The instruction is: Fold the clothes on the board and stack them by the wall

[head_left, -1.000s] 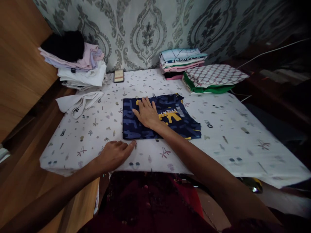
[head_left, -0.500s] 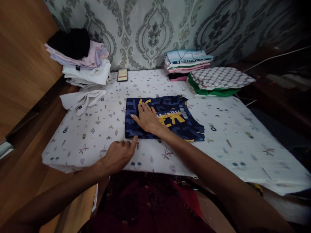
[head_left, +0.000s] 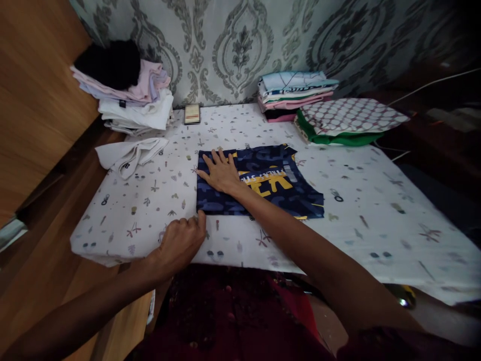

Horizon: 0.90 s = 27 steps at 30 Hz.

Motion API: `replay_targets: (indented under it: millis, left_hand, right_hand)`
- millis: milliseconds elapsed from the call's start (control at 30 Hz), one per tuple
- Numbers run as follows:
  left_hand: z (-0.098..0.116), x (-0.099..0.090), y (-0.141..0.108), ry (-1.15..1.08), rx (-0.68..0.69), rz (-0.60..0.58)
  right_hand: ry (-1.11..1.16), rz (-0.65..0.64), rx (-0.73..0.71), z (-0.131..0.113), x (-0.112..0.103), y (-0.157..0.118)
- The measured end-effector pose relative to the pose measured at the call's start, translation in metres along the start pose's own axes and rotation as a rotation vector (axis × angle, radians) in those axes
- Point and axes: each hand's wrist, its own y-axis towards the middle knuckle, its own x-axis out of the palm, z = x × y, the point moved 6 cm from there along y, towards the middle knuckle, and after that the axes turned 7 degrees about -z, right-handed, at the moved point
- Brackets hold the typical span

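Observation:
A navy shirt (head_left: 263, 198) with yellow and white lettering lies folded flat on the table, its shaped end toward the right. My right hand (head_left: 221, 173) is pressed flat on the left part of the shirt, fingers spread and palm down. At the near left corner of the shirt is my left hand (head_left: 182, 238), with its fingers curled and the thumb against the cloth's corner. Its fingertips are hidden below the knuckles, and the hand looks closed on that corner.
A patterned white sheet (head_left: 150, 210) covers the table. Stacked clothes (head_left: 131, 100) rise at the back left, with a white cloth (head_left: 131, 155) before them. Folded clothes (head_left: 296, 93) and a checked item over green fabric (head_left: 349, 120) sit back right. A small box (head_left: 192, 114) stands near the wall.
My right hand has slid left and slightly away from me over the shirt. My left thumb has shifted left along the near edge to the corner. The view has turned slightly.

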Motion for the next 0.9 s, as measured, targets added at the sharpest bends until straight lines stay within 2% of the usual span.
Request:
replay_targets:
  millis: [200, 333, 433, 567, 633, 733, 800, 900]
  left_hand:
    - [0.001, 0.001, -0.009, 0.031, 0.019, -0.06]
    - [-0.008, 0.001, -0.017, -0.07, 0.034, -0.118]
    - [-0.028, -0.003, -0.017, -0.291, -0.02, -0.106]
    - [-0.065, -0.006, -0.002, -0.84, -0.093, 0.048]
    - [-0.08, 0.001, 0.014, -1.204, -0.137, 0.062]
    - [-0.093, 0.012, 0.042, -1.644, -0.256, 0.009]
    - [-0.098, 0.011, 0.059, -1.772, -0.332, -0.011]
    - [-0.101, 0.002, 0.078, -1.776, -0.407, -0.045]
  right_hand:
    - [0.015, 0.013, -0.008, 0.0, -0.001, -0.001]
    - [0.01, 0.002, -0.006, 0.001, 0.0, -0.001]
    - [0.026, 0.001, -0.006, 0.001, 0.001, 0.0]
    - [0.119, 0.051, 0.008, 0.0, -0.008, -0.002]
    - [0.234, 0.078, 0.022, 0.002, -0.015, -0.004]
    - [0.536, 0.17, 0.051, 0.016, -0.026, -0.007]
    - [0.825, 0.297, 0.103, 0.037, -0.032, -0.01]
    - [1.23, 0.497, 0.157, 0.07, -0.033, -0.018]
